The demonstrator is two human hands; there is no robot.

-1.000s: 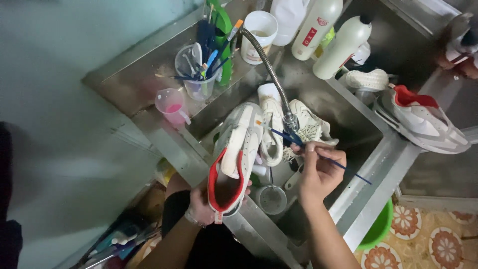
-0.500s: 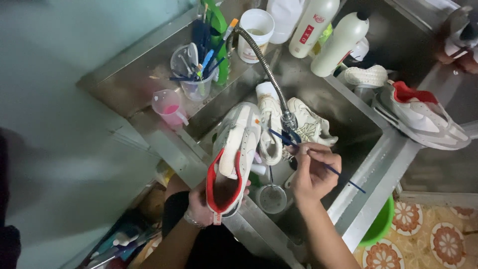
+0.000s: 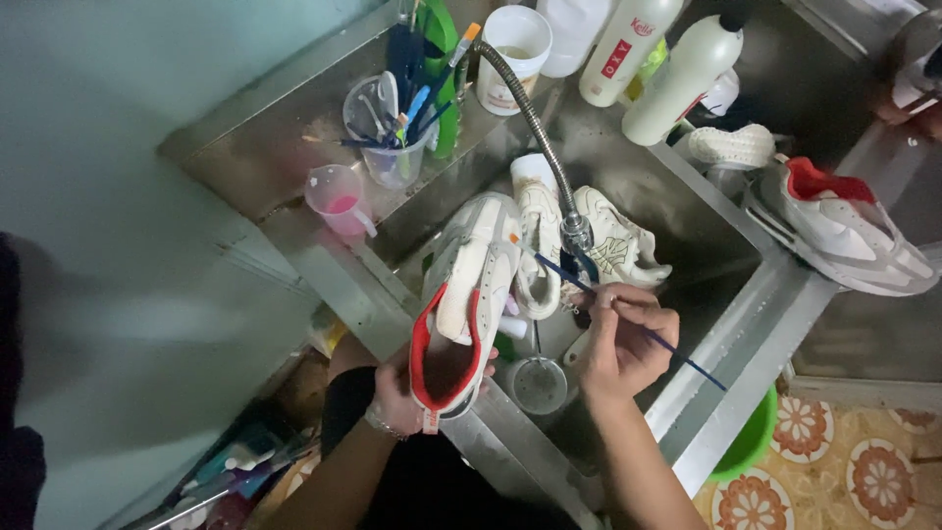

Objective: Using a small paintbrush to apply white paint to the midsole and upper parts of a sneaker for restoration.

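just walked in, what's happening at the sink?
A person is cleaning a shoe over a steel sink. The left hand holds a white shoe with red lining by the heel, toe pointing away. The right hand holds a thin blue brush, tip at the shoe's side. More shoes lie in the basin under the flexible tap; another shoe sits on the ledge.

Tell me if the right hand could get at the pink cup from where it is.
Probably not directly: the right hand holds a thin brush, and the held shoe and the faucet hose lie between it and the pink cup.
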